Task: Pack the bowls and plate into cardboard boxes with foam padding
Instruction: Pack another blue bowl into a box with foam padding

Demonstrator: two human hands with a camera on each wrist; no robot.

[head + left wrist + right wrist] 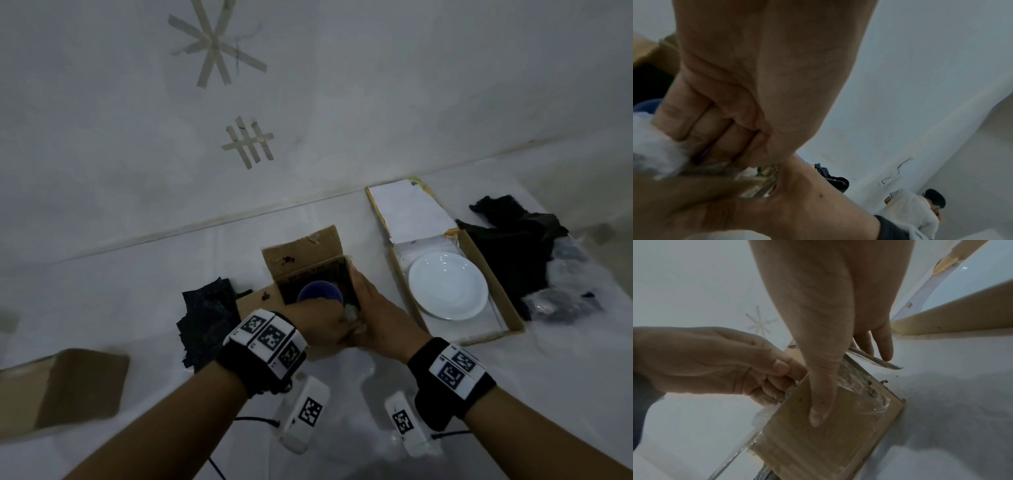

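A small cardboard box [301,253] lined with dark foam stands open in the middle, with a blue bowl [320,291] inside it. At its near edge my left hand [337,320] pinches a wad of white padding [352,313]. The left wrist view shows the curled fingers [715,129] beside the padding [653,146]. My right hand [364,298] lies against the box's right wall with its fingers straight. In the right wrist view its thumb [822,402] presses flat on the box wall [818,443]. A white plate [447,286] lies in a flat box [488,270] at the right.
Black foam pieces lie left of the small box [209,318] and right of the flat box [513,246], beside a clear wrap bundle [565,294]. A loose cardboard piece [68,387] sits near left. A wall runs along the back. A person in white [916,211] stands off to the side.
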